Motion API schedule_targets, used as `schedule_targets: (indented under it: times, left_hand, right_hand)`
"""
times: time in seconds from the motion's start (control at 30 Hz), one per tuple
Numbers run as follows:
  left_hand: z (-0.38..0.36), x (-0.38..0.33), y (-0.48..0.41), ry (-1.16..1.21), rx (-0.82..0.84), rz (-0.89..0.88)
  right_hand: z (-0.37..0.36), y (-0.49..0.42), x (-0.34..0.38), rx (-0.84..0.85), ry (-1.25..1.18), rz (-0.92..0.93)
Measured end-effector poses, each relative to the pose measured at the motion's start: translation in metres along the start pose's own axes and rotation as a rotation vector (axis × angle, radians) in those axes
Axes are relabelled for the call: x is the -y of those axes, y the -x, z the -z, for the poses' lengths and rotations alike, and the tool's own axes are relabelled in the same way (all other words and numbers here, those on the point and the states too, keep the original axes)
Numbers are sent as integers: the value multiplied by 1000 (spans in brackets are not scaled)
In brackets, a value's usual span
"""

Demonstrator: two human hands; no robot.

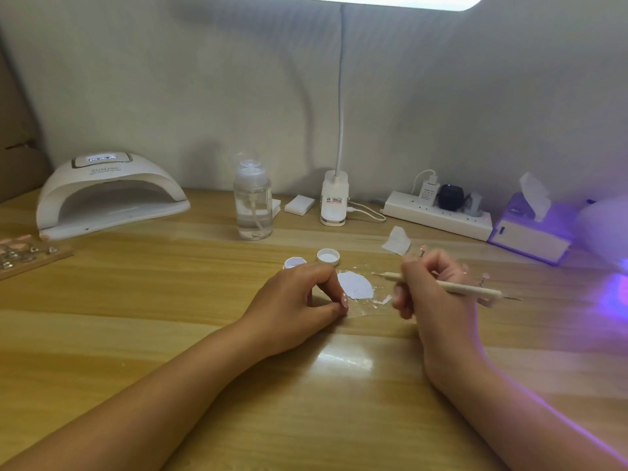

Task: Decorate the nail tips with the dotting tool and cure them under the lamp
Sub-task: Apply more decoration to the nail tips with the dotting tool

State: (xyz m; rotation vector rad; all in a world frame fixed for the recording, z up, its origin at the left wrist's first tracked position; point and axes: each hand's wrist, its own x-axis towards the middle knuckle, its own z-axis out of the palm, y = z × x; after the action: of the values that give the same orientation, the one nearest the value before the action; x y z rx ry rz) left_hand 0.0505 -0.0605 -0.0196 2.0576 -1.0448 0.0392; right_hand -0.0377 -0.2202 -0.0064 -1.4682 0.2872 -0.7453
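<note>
The right hand (431, 287) curls its fingers round the dotting tool (472, 288), a slim cream stick with a fine metal point at each end, held slanting just above the table (170, 317). The left hand (299, 300) rests on the wood with its fingers bent, thumb and forefinger pinching what looks like a small, glossy pale-pink nail tip (344, 299); most of it is hidden by the fingers. Between the hands lies a flat white smear of gel (355, 285) with ragged flecks around it. Behind it sit two round white pots (328, 257), one half covered by the left knuckles. More tips on little metal stands (484, 277) peek out behind the right hand, too blurred to read. Farther back stand a domed white curing lamp (108, 195), a clear pump bottle (252, 202), a clip lamp base (334, 198), a power strip (438, 215) and a tissue box (530, 232). A wooden rack of tips (30, 254) is cut off at the left edge, and a violet glow (611, 287) spills in from the right, its source unclear.
</note>
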Motion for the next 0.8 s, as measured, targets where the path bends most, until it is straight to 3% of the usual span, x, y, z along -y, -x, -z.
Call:
schedule_targets:
  times: [0.13, 0.27, 0.4, 0.6, 0.8]
  left_hand:
    - [0, 0, 0, 13, 1, 13]
    - [0, -1, 0, 8, -6, 12]
    - [0, -2, 0, 0, -8, 8]
    - [-1, -2, 0, -19, -8, 8]
    - [-2, 0, -1, -22, -6, 27]
  right_hand:
    - [3, -6, 3, -47, 61, 87]
    - [5, -11, -7, 104, 302, -81]
    - [8, -12, -10, 127, 387, -152]
    - [5, -12, -13, 221, 519, -118]
    - [3, -12, -12, 181, 567, -79]
